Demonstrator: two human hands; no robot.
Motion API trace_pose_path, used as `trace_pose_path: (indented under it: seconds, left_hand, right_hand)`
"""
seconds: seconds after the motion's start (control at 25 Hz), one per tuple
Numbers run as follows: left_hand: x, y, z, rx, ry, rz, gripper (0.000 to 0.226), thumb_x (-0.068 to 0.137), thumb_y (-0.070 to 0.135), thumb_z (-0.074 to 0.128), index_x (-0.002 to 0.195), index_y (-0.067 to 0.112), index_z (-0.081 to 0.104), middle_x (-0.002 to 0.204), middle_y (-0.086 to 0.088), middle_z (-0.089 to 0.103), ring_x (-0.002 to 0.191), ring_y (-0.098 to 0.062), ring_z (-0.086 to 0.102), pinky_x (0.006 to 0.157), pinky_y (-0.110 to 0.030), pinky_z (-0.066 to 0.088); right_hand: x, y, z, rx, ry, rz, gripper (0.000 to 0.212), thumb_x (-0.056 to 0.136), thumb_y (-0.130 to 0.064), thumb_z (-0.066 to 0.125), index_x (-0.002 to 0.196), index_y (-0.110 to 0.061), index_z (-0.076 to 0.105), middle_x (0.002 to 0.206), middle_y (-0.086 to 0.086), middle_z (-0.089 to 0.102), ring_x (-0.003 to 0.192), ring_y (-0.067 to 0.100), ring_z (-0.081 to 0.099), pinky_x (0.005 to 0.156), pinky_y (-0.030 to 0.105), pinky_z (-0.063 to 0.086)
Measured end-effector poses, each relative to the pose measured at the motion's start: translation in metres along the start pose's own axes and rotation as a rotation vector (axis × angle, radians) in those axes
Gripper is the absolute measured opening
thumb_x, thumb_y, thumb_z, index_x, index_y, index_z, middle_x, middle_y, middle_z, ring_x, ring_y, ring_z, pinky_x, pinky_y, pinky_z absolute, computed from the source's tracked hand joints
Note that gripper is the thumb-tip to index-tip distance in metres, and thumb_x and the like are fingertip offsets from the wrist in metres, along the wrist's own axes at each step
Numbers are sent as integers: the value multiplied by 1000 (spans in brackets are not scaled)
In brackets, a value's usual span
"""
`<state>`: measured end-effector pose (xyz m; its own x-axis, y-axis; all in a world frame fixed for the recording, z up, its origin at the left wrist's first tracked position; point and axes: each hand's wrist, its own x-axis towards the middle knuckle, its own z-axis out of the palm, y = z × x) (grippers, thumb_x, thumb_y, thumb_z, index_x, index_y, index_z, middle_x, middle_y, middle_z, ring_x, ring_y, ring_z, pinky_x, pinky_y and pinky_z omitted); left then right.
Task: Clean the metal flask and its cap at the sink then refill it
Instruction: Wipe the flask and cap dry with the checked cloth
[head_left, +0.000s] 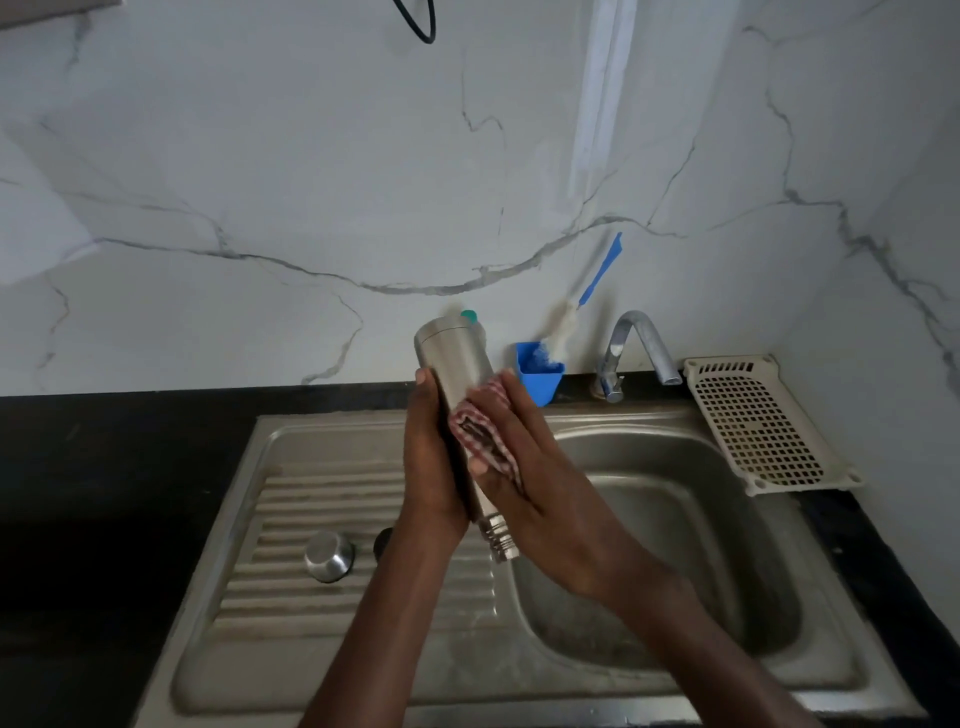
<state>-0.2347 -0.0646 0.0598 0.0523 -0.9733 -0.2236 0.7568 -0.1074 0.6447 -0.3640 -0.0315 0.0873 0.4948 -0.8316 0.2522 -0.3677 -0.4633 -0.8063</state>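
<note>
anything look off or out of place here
Nothing looks damaged or spilled. The flask is held upside down, threaded mouth over the sink, while being wiped with a checked cloth. Its cap sits on the drainboard.

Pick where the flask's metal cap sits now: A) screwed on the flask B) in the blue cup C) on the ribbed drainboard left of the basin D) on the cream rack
C: the metal cap rests on the ribbed drainboard, apart from the flask, whose threaded mouth is bare.

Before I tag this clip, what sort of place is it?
Most likely a home kitchen: a steel sink with a ribbed drainboard set in a dark counter, a tap against the marble-look wall, and a bottle brush in a blue holder.
</note>
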Motion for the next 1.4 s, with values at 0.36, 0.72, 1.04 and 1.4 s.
trace_pose_path:
  seconds: [0.36, 0.72, 1.04, 1.4]
  left_hand:
    - [0, 7, -1, 171, -9, -48, 66, 100, 59, 57, 134, 3, 66, 121, -22, 72, 109, -34, 72, 96, -44, 59]
    - [-10, -7, 5, 188, -84, -4, 67, 107, 60, 35, 147, 12, 58, 142, -17, 65, 131, -30, 64, 102, -40, 55]
    - [2, 5, -3, 28, -12, -20, 67, 102, 56, 50, 133, -2, 63, 118, -18, 68, 111, -29, 67, 105, -43, 51]
    - [-8, 5, 9, 122, -49, -31, 67, 103, 62, 45, 139, 9, 65, 134, -19, 69, 124, -32, 68, 103, -45, 54]
  right_hand:
    - [12, 15, 10, 462, 133, 308, 70, 100, -59, 51, 161, -37, 24, 163, -20, 34, 148, -4, 31, 127, 35, 26]
    - [50, -1, -14, 338, 224, 213, 60, 107, -39, 46, 160, -36, 19, 165, -23, 18, 150, -9, 20, 127, 23, 18]
    - [-3, 4, 14, 74, 65, 106, 62, 107, -41, 46, 162, -33, 20, 170, -18, 6, 152, -11, 3, 124, 17, 16]
    - [43, 11, -5, 458, 134, 313, 64, 104, -52, 48, 161, -38, 23, 163, -14, 36, 149, 4, 34, 125, 40, 29]
